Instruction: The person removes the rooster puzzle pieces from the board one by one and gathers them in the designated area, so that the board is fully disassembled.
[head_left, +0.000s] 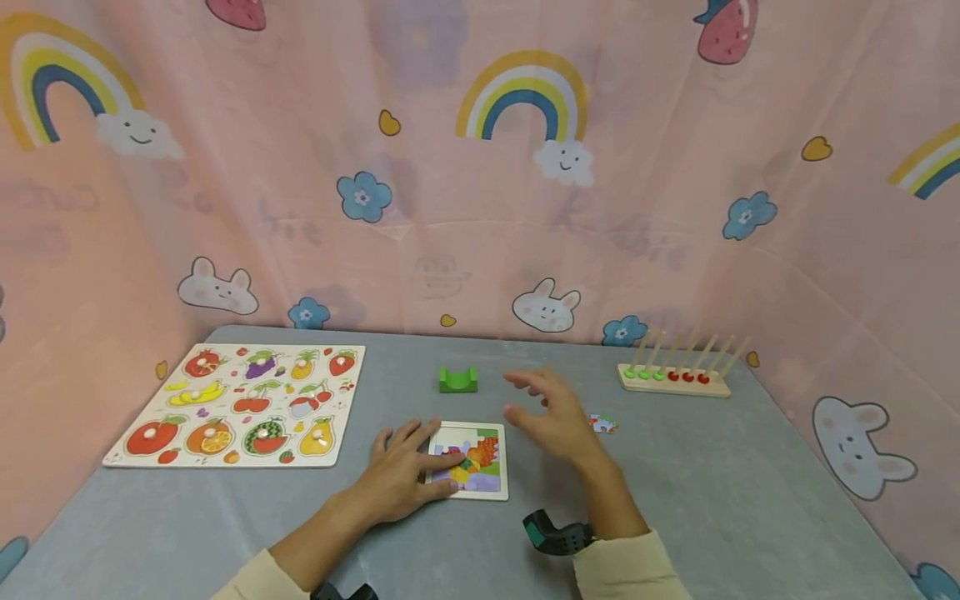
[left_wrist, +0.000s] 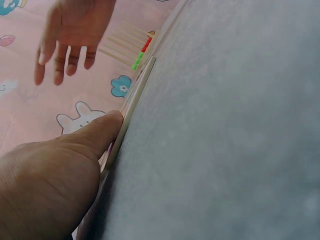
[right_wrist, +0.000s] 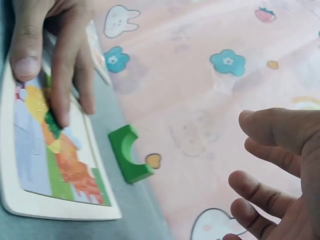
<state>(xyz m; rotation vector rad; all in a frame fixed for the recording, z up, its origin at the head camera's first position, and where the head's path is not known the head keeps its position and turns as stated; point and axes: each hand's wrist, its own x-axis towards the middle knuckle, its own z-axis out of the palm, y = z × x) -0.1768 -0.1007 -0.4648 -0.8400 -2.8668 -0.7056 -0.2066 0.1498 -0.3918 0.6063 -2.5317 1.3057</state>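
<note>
A small jigsaw puzzle (head_left: 486, 452) in a pale wooden frame lies on the grey table, with an orange, green and lilac picture. A white gap shows along its upper part. My left hand (head_left: 401, 473) rests on the left side of the puzzle, fingers spread; in the left wrist view its thumb (left_wrist: 97, 131) touches the frame's edge. To the right of the puzzle, my right hand (head_left: 553, 417) is held above the table with fingers apart and nothing between them. Just beyond it lies a loose puzzle piece (head_left: 602, 423), partly covered by that hand.
On the left lies a wooden fruit peg board (head_left: 225, 404). A green block with a curved notch (head_left: 458, 381) stands behind the puzzle. Toward the back right is a wooden counting rack (head_left: 675, 381) with upright sticks and green and red beads. A pink printed curtain (head_left: 450, 250) hangs behind.
</note>
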